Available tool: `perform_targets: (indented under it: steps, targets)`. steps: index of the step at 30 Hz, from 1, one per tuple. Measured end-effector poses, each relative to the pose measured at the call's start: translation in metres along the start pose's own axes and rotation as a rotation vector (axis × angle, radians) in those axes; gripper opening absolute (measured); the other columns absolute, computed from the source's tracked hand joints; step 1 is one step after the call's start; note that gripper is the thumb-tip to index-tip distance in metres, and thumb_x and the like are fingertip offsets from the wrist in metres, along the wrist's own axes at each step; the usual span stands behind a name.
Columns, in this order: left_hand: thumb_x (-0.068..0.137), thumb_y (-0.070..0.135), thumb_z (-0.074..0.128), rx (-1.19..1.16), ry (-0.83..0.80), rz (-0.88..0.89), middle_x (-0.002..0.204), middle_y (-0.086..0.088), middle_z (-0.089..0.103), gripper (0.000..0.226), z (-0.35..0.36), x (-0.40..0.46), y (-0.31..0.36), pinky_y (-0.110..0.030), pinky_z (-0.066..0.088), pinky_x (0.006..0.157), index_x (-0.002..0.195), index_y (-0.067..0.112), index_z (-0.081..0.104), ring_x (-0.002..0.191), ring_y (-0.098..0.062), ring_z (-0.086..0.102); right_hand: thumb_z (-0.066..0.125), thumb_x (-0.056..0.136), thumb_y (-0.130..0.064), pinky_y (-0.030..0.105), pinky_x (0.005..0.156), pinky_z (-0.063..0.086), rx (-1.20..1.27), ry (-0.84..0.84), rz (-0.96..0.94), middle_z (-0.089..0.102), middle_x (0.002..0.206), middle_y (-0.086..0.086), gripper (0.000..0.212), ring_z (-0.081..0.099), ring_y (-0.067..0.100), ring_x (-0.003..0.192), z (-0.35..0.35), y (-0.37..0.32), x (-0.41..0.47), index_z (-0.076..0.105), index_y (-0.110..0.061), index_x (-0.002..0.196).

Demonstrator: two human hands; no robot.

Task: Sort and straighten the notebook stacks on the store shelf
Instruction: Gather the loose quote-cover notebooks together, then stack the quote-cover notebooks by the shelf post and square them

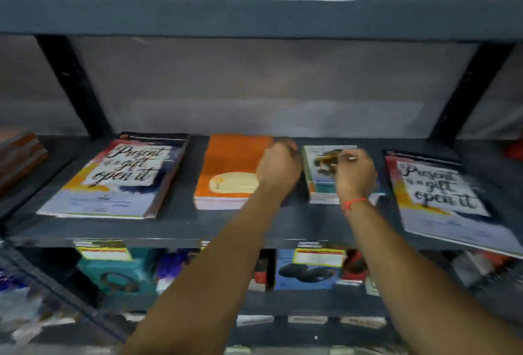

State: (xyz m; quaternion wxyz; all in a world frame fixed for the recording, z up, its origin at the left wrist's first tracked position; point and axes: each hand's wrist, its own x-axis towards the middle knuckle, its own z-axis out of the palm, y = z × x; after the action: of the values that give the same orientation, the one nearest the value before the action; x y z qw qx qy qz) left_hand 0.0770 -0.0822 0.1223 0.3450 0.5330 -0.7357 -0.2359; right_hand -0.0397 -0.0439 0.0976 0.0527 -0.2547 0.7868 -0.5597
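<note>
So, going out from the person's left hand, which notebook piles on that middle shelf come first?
1. Orange notebook stack, directly under the left hand.
2. Small teal picture-cover stack, just to its right, under the right hand.
3. "Present is a gift" stack, at the far right end.

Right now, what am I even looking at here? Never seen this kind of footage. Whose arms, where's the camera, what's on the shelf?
No machine: one wide-angle camera worn on a person's head, looking down at their own bare arms. On the grey shelf lie four notebook stacks: a "Present is a gift" stack, an orange stack, a small teal stack, and another "Present is a gift" stack. The left hand rests at the orange stack's right edge; the right hand, red thread at the wrist, is over the teal stack. Motion blur hides any grip.
</note>
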Motion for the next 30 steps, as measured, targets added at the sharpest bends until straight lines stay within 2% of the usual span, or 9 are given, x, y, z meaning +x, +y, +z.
perform_targets:
  steps: [6,9,11,13,15,18,24,27,30]
  targets:
    - [0.084,0.005,0.042,-0.076,-0.483,0.004,0.095,-0.034,0.064,0.025,0.151,-0.037,0.106,-0.041,0.047,0.076,0.084,-0.012,0.061,0.092,-0.043,0.06,0.045,0.088,-0.011,0.037,0.079,0.048,-0.273,-0.045,0.163,0.064,0.113,0.026,0.029,0.06,0.04,0.104,-0.124,0.108,0.107,0.064,0.0,0.106]
    - [0.08,0.011,0.053,-0.129,-0.602,-0.148,0.067,-0.022,0.058,0.019,0.196,-0.053,0.12,-0.038,0.041,0.056,0.079,-0.006,0.06,0.06,-0.029,0.055,0.048,0.088,-0.015,0.042,0.085,0.045,-0.454,-0.129,0.254,0.058,0.12,0.028,0.031,0.055,0.042,0.109,-0.168,0.154,0.127,0.059,0.003,0.111]
    - [0.082,0.015,0.051,-0.035,-0.63,-0.19,0.079,-0.017,0.06,0.015,0.222,-0.056,0.126,-0.031,0.04,0.055,0.085,0.001,0.056,0.063,-0.021,0.053,0.046,0.089,-0.022,0.044,0.095,0.042,-0.572,-0.152,0.286,0.054,0.126,0.027,0.037,0.051,0.042,0.116,-0.189,0.18,0.135,0.057,0.0,0.117]
    - [0.086,0.016,0.045,0.143,-0.569,-0.192,0.113,-0.021,0.059,0.023,0.239,-0.054,0.127,-0.037,0.047,0.075,0.103,0.002,0.054,0.096,-0.03,0.057,0.044,0.09,-0.02,0.042,0.1,0.041,-0.621,-0.205,0.299,0.052,0.129,0.026,0.038,0.048,0.04,0.119,-0.198,0.197,0.139,0.057,0.002,0.119]
    - [0.086,0.017,0.045,0.278,-0.498,-0.21,0.132,-0.019,0.045,0.036,0.249,-0.055,0.128,-0.044,0.042,0.092,0.121,0.005,0.045,0.118,-0.035,0.044,0.048,0.086,-0.012,0.039,0.092,0.044,-0.541,-0.17,0.314,0.055,0.124,0.027,0.035,0.052,0.039,0.114,-0.202,0.2,0.144,0.059,0.006,0.113]
    - [0.083,0.015,0.05,0.262,-0.463,-0.293,0.137,-0.015,0.036,0.046,0.255,-0.056,0.127,-0.048,0.039,0.097,0.128,0.013,0.038,0.124,-0.036,0.035,0.057,0.081,-0.01,0.032,0.073,0.042,-0.425,-0.167,0.393,0.063,0.114,0.029,0.031,0.06,0.039,0.105,-0.207,0.196,0.156,0.064,0.009,0.104]
    - [0.079,0.007,0.061,-0.087,-0.449,-0.515,0.115,-0.02,0.061,0.038,0.245,-0.04,0.12,-0.033,0.049,0.081,0.114,-0.005,0.051,0.104,-0.033,0.059,0.056,0.088,-0.011,0.028,0.079,0.05,-0.142,-0.203,0.583,0.06,0.123,0.022,0.036,0.057,0.034,0.113,-0.227,0.19,0.173,0.057,0.007,0.118]
    - [0.078,-0.006,0.058,-0.361,-0.454,-0.634,0.103,-0.023,0.058,0.038,0.241,-0.038,0.128,-0.034,0.049,0.081,0.115,-0.012,0.049,0.1,-0.035,0.059,0.058,0.087,-0.005,0.015,0.053,0.052,0.163,-0.092,0.66,0.06,0.109,0.017,0.034,0.062,0.027,0.093,-0.23,0.182,0.178,0.057,0.006,0.119]
    - [0.076,-0.01,0.055,-0.482,-0.397,-0.605,0.108,-0.025,0.059,0.041,0.23,-0.034,0.143,-0.037,0.048,0.079,0.116,-0.013,0.048,0.099,-0.036,0.06,0.06,0.082,0.007,0.025,0.073,0.05,0.285,-0.07,0.685,0.055,0.114,0.024,0.013,0.056,0.032,0.111,-0.24,0.17,0.181,0.059,0.009,0.095]
